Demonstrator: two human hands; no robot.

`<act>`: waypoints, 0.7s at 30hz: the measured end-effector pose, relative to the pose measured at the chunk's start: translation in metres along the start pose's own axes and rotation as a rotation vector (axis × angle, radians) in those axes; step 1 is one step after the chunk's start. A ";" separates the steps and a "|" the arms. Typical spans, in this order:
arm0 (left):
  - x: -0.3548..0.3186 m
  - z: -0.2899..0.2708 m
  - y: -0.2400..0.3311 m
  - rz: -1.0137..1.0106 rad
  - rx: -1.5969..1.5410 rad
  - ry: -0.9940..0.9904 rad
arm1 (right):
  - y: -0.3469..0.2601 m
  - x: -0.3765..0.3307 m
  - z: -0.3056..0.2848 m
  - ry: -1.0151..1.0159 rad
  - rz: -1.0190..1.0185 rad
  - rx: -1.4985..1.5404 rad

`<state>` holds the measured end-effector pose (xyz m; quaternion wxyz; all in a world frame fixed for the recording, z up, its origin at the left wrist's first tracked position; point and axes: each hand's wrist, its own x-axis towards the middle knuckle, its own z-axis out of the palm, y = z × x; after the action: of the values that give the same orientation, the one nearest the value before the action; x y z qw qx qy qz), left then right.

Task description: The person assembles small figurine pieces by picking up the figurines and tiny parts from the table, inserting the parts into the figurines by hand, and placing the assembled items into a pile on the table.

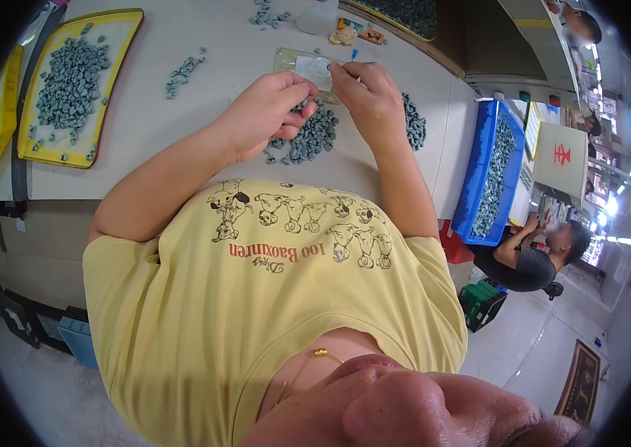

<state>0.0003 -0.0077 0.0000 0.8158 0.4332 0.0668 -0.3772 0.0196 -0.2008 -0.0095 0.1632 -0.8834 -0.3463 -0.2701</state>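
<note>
1. Well, the left hand is half closed, its fingers curled and the thumb brought toward the index finger; whether a small stone sits in that grip, I cannot tell.
2. The right hand is mostly folded, thumb and index fingertips drawn close together in a pinch (anything between them is too small to make out).
3. The main pile of grey-green stones lies on the pale table, just below and between the two hands, partly covered by the left one.
4. A second stone pile sits just to the right of the right wrist.
5. Beyond the hands lies a flat, see-through yellowish sheet with white paper on it; the right fingertips are over or beside its edge.
6. At the far left, a yellow-rimmed tray bears a broad heap of similar stones, and a loose cluster lies between it and the hands.
7. At the right, a long blue bin holds more stones, near a co-worker in a dark top.
</note>
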 end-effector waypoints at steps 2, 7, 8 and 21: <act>0.000 -0.002 0.000 -0.007 0.032 -0.025 | 0.000 0.000 0.001 -0.034 -0.020 -0.013; 0.000 -0.005 0.001 0.046 0.077 0.009 | -0.006 0.002 0.003 -0.079 -0.075 -0.090; 0.001 -0.006 0.001 0.061 0.056 0.004 | -0.007 0.002 0.003 -0.086 -0.075 -0.078; 0.003 -0.006 0.000 0.146 -0.078 -0.018 | -0.025 0.005 -0.007 0.034 0.988 1.023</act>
<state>0.0038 -0.0044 -0.0049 0.8579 0.4014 0.0422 -0.3180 0.0025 -0.1841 0.0018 0.6663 -0.7453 0.0138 0.0184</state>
